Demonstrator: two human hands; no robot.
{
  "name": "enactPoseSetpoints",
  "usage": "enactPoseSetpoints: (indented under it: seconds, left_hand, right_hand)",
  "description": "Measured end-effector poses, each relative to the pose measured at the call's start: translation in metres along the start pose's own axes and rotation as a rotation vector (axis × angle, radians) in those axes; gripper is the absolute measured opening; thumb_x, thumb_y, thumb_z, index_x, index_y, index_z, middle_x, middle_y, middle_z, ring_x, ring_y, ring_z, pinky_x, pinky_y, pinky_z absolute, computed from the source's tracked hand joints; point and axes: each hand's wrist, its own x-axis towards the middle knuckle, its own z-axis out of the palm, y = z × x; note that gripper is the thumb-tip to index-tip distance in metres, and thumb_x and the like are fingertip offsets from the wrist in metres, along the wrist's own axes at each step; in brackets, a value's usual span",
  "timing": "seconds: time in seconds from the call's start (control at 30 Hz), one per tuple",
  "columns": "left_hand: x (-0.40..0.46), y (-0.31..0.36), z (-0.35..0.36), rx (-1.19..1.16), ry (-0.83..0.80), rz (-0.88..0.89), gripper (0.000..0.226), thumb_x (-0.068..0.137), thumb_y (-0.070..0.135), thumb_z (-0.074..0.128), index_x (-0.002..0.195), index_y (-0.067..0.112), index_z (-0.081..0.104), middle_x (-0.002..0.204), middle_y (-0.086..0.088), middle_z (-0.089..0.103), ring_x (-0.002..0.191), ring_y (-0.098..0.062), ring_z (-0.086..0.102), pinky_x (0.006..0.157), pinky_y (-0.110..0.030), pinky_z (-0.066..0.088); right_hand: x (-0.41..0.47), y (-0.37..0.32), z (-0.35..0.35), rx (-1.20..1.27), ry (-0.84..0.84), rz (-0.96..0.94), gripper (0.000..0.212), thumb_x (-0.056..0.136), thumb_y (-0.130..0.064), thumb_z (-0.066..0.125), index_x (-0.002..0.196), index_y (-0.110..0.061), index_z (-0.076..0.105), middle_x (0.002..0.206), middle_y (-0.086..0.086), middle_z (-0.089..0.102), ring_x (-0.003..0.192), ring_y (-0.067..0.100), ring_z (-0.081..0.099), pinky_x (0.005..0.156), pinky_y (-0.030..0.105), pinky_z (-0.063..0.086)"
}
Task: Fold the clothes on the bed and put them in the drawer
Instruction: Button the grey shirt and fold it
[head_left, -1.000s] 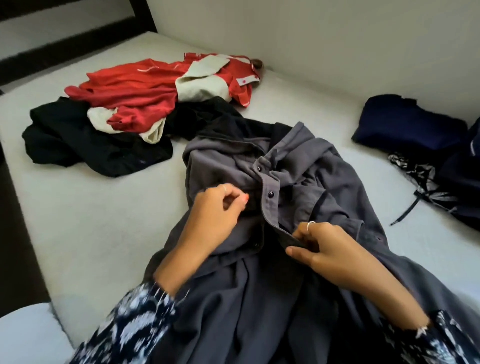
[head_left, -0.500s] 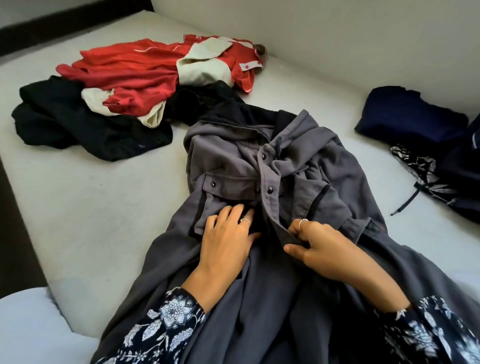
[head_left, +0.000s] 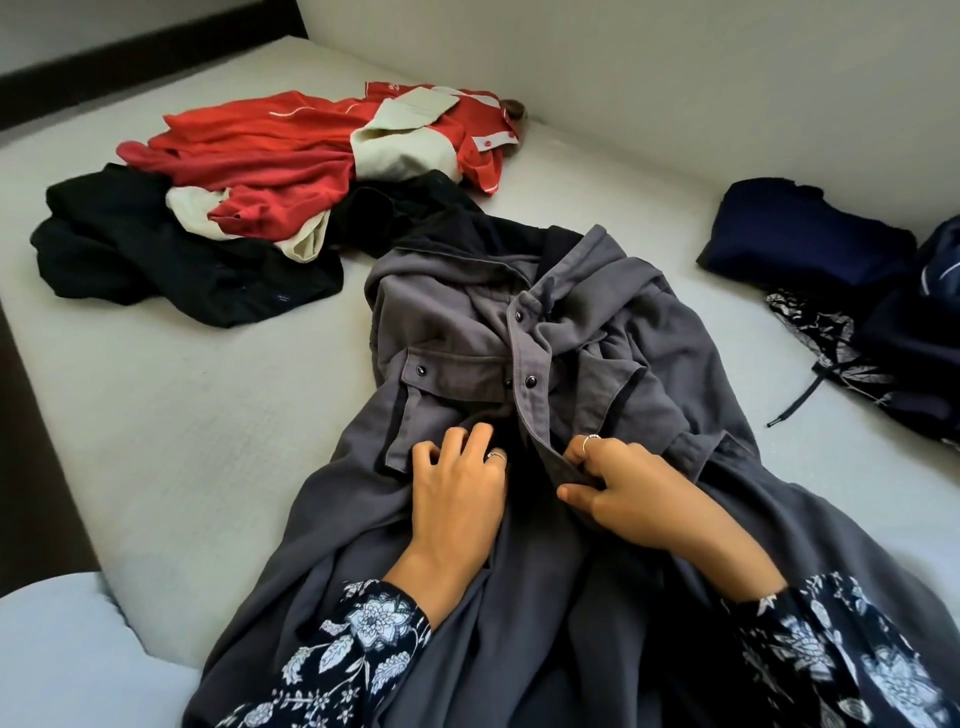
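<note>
Nearest, two floral sleeves reached over a grey snap-button jacket that lay crumpled down the middle of the bed, hem toward the person, collar far. Left hand rested palm-down on the jacket's left front just below the chest pocket flap, fingers slightly bent, pressing rather than gripping. Right hand pinched the snap placket edge between thumb and fingers, just beside the left hand. Jacket unfolded, not yet squared. Risk: right side was bunched with a sleeve tucked under the front, so folding from here would likely trap wrinkles and give a lumpy bundle; pulling the placket hard could drag the whole jacket off line. Far left, a black garment with a red and cream top heaped on it, unfolded. Far right, a navy folded piece and a dark patterned garment. No drawer in view.
</note>
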Motion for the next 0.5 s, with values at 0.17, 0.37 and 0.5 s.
enactPoseSetpoints:
  seconds: [0.17,0.37,0.5]
  left_hand:
    - [0.002,-0.007,-0.003,-0.076,0.021,0.006,0.025,0.082,0.031,0.049,0.077,0.017,0.069,0.086,0.001,0.063,0.07,-0.023,0.062,0.058,-0.037,0.044]
    - [-0.019,-0.007,-0.073,-0.434,0.235,-0.066,0.024,0.086,0.031,0.053,0.091,0.015,0.07,0.102,0.005,0.063,0.088,-0.013,0.062,0.074,-0.032,0.049]
    - [-0.029,0.006,-0.115,-0.556,0.303,-0.167,0.015,0.084,0.027,0.058,0.086,0.014,0.066,0.083,0.01,0.06,0.073,-0.006,0.057,0.069,-0.018,0.047]
  right_hand:
    - [-0.007,-0.003,-0.002,0.034,0.051,-0.031,0.015,0.091,-0.032,0.06,0.089,-0.026,0.047,0.086,-0.002,0.062,0.089,0.026,0.059,0.077,0.034,0.046]
    - [-0.032,-0.012,-0.021,0.368,0.227,-0.13,0.008,0.091,-0.024,0.063,0.087,-0.019,0.057,0.08,0.002,0.067,0.08,0.021,0.065,0.081,0.046,0.051]
    - [-0.053,-0.025,-0.02,0.738,0.235,-0.107,0.005,0.089,-0.014,0.066,0.092,-0.018,0.066,0.085,0.001,0.074,0.084,0.021,0.07,0.086,0.045,0.055]
